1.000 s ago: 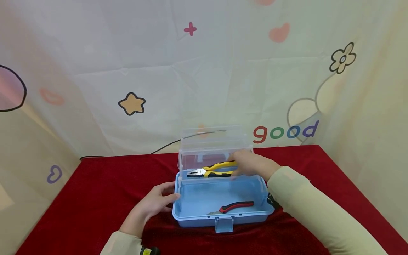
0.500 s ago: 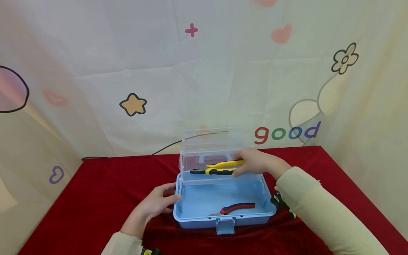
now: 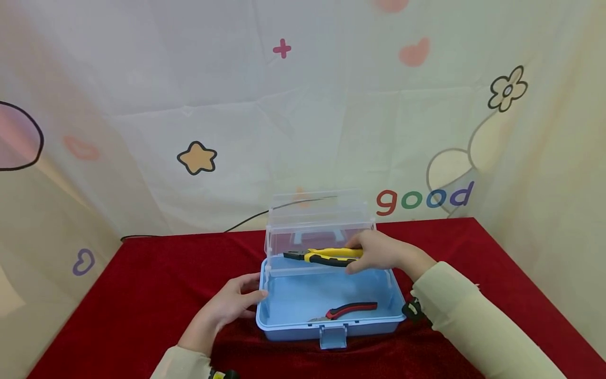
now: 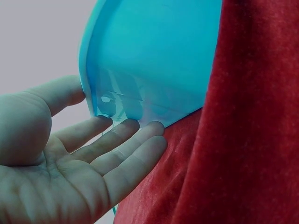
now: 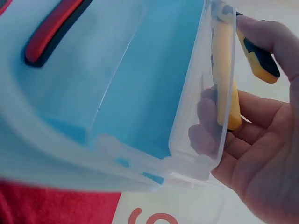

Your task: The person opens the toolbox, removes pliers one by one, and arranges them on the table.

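A blue toolbox (image 3: 284,335) with a clear upper tray (image 3: 284,272) stands on the red cloth. Over that tray my right hand (image 3: 381,251) grips yellow-and-black pliers (image 3: 326,259) by the handles, their jaws pointing left. In the right wrist view the handles (image 5: 256,60) show between thumb and fingers, partly behind the tray wall. My left hand (image 3: 232,300) touches the box's left end, with its thumb at the rim and fingertips against the side wall (image 4: 154,60). Inside the box's lower part lie red-and-black handled pliers (image 3: 352,309), their metal end partly hidden by the front wall.
The clear lid (image 3: 317,213) stands raised behind the box. A blue latch (image 3: 333,337) hangs down at the front. A black cable (image 3: 251,216) runs along the back, before a patterned curtain (image 3: 236,131). Red cloth (image 3: 156,295) covers the table.
The right hand has moved a little to the right with the yellow-and-black pliers, then slightly down; their jaws have turned from shiny to dark. The left hand has stayed at the box.
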Demonstrator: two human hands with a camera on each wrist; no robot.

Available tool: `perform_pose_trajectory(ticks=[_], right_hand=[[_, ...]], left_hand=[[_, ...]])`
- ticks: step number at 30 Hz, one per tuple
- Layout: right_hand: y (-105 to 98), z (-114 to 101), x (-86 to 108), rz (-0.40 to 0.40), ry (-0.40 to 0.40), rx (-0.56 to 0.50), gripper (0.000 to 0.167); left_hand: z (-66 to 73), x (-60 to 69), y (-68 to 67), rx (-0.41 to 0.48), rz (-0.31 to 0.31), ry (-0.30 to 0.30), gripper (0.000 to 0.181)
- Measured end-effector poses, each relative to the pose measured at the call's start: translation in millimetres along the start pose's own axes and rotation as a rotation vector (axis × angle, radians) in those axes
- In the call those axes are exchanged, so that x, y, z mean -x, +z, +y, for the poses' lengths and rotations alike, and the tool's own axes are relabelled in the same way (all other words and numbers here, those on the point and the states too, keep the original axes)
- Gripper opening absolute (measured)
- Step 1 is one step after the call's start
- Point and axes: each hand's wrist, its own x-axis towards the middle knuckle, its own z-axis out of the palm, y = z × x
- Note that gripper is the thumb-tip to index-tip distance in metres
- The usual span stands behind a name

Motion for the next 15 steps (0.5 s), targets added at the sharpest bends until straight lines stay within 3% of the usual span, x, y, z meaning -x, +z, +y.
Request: perform_pose_trajectory(ticks=[15], right_hand=[[10, 3, 14.0, 0.093, -0.009, -0.029, 0.049]], left_hand=[[0.4, 1.0, 1.0, 0.014, 0.001, -0.002, 0.056]])
